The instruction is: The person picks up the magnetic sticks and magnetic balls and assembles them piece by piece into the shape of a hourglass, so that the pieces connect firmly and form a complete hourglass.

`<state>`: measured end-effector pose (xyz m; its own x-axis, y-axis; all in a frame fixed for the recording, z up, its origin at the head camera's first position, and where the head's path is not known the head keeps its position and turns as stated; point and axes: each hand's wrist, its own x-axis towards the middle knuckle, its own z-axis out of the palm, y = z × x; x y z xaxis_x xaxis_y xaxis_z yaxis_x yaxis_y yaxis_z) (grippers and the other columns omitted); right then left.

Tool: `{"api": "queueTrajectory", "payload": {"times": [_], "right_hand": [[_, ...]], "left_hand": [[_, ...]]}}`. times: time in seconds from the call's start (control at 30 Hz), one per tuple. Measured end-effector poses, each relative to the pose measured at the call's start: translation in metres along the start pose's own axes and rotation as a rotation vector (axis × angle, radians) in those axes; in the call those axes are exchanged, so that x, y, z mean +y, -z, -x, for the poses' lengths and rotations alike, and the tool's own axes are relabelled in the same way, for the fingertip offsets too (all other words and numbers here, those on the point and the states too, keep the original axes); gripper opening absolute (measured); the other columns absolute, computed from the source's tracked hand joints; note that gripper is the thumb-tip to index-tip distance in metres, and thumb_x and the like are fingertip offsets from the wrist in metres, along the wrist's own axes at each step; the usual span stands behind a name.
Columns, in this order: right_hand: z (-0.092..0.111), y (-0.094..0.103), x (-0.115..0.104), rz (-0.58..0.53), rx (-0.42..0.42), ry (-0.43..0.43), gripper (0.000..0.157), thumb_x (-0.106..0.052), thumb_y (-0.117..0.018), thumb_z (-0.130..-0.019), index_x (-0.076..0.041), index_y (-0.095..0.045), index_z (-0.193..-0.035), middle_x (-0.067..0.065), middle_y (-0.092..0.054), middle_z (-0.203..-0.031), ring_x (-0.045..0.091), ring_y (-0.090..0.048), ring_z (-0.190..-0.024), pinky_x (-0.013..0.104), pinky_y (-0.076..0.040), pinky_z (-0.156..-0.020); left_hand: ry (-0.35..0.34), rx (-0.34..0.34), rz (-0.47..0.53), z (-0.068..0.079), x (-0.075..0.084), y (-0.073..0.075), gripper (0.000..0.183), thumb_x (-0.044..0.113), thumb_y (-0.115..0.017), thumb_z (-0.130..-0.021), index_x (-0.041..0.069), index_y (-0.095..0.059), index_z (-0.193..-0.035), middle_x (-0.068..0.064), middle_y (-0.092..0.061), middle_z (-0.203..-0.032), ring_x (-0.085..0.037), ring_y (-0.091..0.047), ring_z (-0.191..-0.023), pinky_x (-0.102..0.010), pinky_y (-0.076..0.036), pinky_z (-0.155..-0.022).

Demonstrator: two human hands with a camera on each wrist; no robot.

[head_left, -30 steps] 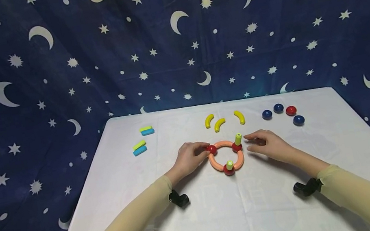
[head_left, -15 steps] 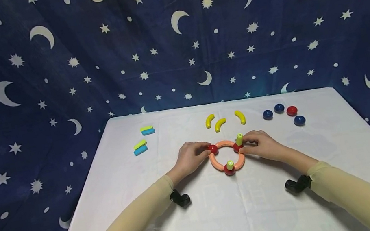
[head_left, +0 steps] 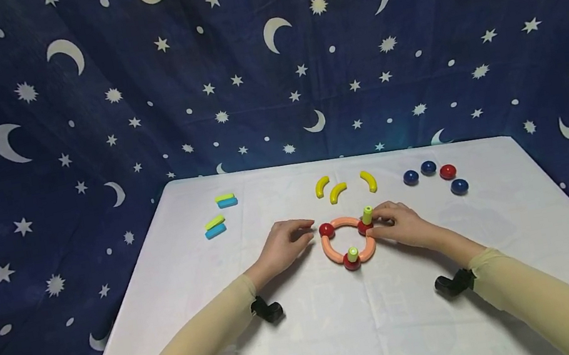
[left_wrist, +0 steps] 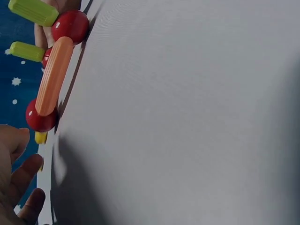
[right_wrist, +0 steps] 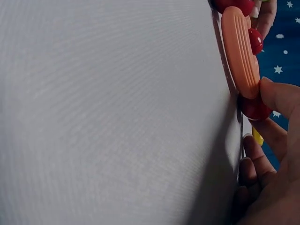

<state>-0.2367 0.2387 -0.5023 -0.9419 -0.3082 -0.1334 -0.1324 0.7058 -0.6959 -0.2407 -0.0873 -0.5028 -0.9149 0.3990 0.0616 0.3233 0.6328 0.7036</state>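
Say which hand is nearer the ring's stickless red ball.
Left: the left hand is just beside the stickless ball, not touching; the right hand is across the ring, gripping another red ball.

A white table (head_left: 324, 335) holds a ring (head_left: 345, 221) of orange pieces (head_left: 330, 252) and red balls (head_left: 326, 231). Farther back, left to right, lie blue and green bars (head_left: 216, 231), apparently touching in pairs, three yellow curves (head_left: 338, 193), and four loose balls (head_left: 448, 172).

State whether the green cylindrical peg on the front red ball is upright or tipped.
Upright: the green cylindrical peg rises from the red ball, end facing up.
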Motion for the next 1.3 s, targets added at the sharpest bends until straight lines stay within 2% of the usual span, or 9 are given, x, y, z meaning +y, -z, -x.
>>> {"api": "queueTrajectory", "payload": {"times": [0.37,0.77,1.07,1.2,1.3], "right_hand": [[-0.001,0.0,0.004,0.004,-0.002,-0.017,0.053,-0.052,-0.072,-0.092,-0.013,-0.07,-0.128,0.01,-0.056,-0.135,0.034,-0.043,-0.127,0.059,-0.034,-0.104],[-0.002,0.001,0.002,-0.003,-0.011,-0.03,0.054,-0.054,-0.072,-0.091,-0.014,-0.07,-0.129,0.01,-0.055,-0.136,0.035,-0.042,-0.129,0.061,-0.033,-0.106],[-0.001,0.001,0.0,0.002,-0.009,-0.036,0.05,-0.05,-0.073,-0.092,-0.014,-0.07,-0.128,0.01,-0.055,-0.136,0.035,-0.042,-0.129,0.06,-0.032,-0.106],[0.0,0.001,-0.001,-0.006,-0.008,-0.032,0.049,-0.049,-0.073,-0.092,-0.014,-0.07,-0.127,0.01,-0.055,-0.136,0.035,-0.042,-0.129,0.06,-0.032,-0.106],[0.001,0.001,-0.002,-0.007,-0.008,-0.028,0.049,-0.05,-0.072,-0.092,-0.015,-0.07,-0.127,0.01,-0.055,-0.136,0.035,-0.042,-0.129,0.06,-0.032,-0.106]], "left_hand": [[0.01,-0.062,0.032,0.009,-0.011,0.009,0.038,0.024,-0.066,-0.101,0.015,-0.065,-0.138,0.002,-0.064,-0.136,-0.019,-0.053,-0.131,-0.042,-0.04,-0.111],[0.075,-0.072,0.064,0.008,-0.015,0.013,0.036,0.029,-0.065,-0.101,0.017,-0.067,-0.136,0.003,-0.065,-0.134,-0.018,-0.056,-0.128,-0.041,-0.043,-0.109],[0.078,-0.08,0.096,0.01,-0.014,0.014,0.036,0.029,-0.065,-0.102,0.017,-0.067,-0.136,0.005,-0.065,-0.133,-0.017,-0.056,-0.127,-0.041,-0.043,-0.108],[0.073,-0.089,0.126,0.011,-0.016,0.019,0.037,0.03,-0.064,-0.103,0.018,-0.066,-0.137,0.006,-0.064,-0.134,-0.015,-0.056,-0.128,-0.041,-0.043,-0.108],[0.072,-0.066,0.162,0.012,-0.017,0.029,0.037,0.03,-0.064,-0.103,0.016,-0.066,-0.137,0.005,-0.064,-0.135,-0.017,-0.057,-0.127,-0.042,-0.044,-0.107]]}}
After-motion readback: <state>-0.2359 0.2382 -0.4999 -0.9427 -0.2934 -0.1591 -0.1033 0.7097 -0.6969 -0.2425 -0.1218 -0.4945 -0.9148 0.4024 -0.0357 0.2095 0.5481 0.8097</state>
